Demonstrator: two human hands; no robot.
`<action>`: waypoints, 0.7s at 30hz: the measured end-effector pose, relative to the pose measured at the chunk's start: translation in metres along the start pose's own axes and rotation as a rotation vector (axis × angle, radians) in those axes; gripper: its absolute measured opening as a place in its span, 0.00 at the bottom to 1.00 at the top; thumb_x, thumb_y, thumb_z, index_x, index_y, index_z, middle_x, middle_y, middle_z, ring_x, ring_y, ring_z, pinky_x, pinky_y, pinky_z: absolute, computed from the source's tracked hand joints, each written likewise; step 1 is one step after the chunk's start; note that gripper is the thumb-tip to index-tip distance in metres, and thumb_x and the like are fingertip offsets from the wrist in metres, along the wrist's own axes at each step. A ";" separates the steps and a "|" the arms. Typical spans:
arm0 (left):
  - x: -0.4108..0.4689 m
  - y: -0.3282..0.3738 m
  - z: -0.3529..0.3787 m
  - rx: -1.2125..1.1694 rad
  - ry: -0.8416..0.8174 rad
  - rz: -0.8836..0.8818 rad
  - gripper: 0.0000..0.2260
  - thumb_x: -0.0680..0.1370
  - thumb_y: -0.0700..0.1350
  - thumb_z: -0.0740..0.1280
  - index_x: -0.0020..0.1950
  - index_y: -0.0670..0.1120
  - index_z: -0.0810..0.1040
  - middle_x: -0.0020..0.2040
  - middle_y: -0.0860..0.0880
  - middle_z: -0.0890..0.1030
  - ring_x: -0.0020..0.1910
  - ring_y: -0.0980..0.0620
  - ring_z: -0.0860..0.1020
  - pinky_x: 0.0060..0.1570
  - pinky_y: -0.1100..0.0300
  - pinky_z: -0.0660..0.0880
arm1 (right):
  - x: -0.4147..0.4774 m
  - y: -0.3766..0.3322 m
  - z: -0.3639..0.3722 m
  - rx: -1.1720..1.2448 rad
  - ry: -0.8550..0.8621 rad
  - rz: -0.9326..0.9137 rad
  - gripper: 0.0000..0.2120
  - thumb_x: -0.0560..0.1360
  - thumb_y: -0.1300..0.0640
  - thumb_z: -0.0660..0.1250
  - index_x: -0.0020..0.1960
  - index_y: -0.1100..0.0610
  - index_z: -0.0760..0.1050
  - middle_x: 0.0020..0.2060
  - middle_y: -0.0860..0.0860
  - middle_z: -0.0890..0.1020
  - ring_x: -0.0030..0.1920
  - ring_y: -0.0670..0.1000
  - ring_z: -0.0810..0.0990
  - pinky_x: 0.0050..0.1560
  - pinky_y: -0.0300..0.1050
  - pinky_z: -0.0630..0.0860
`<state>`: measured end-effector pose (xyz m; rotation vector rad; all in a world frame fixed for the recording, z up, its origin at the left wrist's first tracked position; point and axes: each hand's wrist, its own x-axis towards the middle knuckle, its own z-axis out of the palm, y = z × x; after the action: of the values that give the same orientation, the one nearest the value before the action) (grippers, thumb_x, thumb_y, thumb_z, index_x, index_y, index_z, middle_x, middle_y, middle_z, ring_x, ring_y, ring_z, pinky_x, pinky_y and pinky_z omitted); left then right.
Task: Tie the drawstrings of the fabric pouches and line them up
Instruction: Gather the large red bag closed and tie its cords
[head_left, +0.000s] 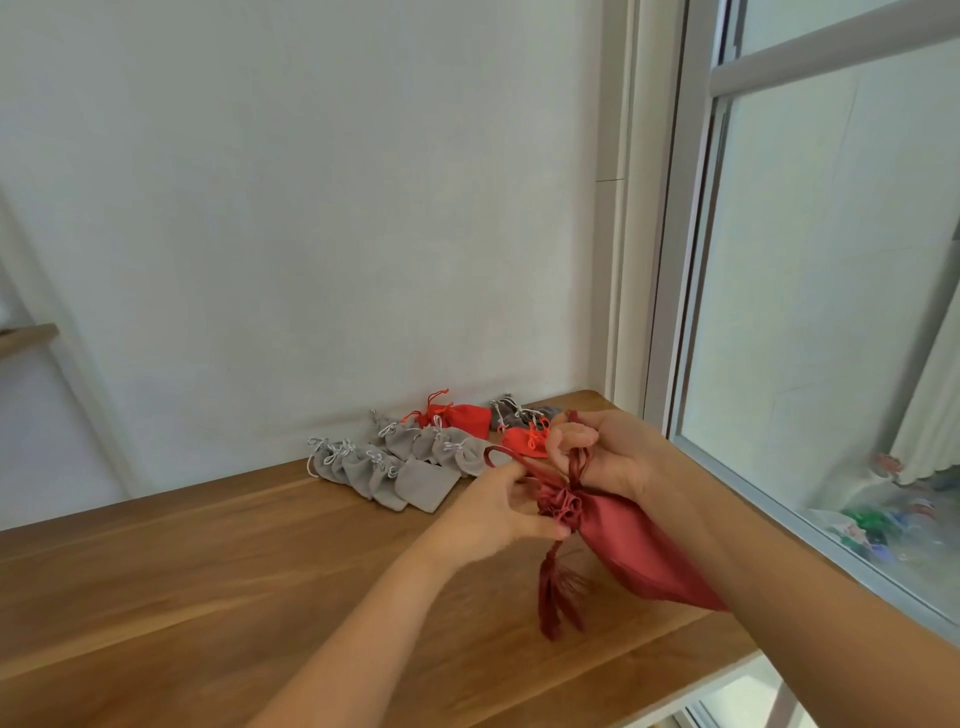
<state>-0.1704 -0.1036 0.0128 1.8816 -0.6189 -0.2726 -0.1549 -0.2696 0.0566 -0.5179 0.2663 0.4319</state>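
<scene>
Open wood of table (182, 597) stretching left and near, giving wide passage. Grey pouches (395, 467) and red pouches (462, 415) crowding far strip against wall (311, 208), blocking reach there. Window frame (670, 312) closing off right side. Left hand (498, 512), right hand (610, 452), dark red pouch (628, 545) and its hanging tassels (551, 597) filling right-centre above tabletop.
</scene>
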 end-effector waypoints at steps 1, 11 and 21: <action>0.002 -0.002 0.001 -0.009 0.028 -0.006 0.19 0.68 0.39 0.78 0.54 0.53 0.78 0.52 0.52 0.83 0.54 0.54 0.81 0.60 0.55 0.76 | 0.000 -0.002 0.001 -0.016 0.024 -0.015 0.17 0.82 0.61 0.49 0.36 0.59 0.65 0.20 0.50 0.59 0.16 0.47 0.60 0.25 0.41 0.75; 0.006 0.023 -0.013 -0.123 0.180 -0.192 0.18 0.76 0.41 0.70 0.28 0.43 0.69 0.23 0.50 0.72 0.22 0.55 0.72 0.32 0.63 0.77 | -0.005 -0.017 -0.012 -1.173 0.558 -0.320 0.07 0.79 0.64 0.57 0.51 0.63 0.73 0.55 0.63 0.74 0.56 0.61 0.74 0.64 0.57 0.70; 0.009 0.015 -0.022 -0.008 0.167 -0.128 0.10 0.78 0.45 0.68 0.38 0.43 0.76 0.23 0.58 0.68 0.21 0.62 0.63 0.22 0.71 0.59 | -0.017 0.005 -0.031 -1.693 -0.122 -0.410 0.15 0.68 0.50 0.77 0.54 0.47 0.82 0.49 0.45 0.85 0.51 0.47 0.82 0.57 0.42 0.77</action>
<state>-0.1572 -0.0949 0.0357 1.9164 -0.3845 -0.1974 -0.1763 -0.2877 0.0347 -2.1424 -0.4161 0.1920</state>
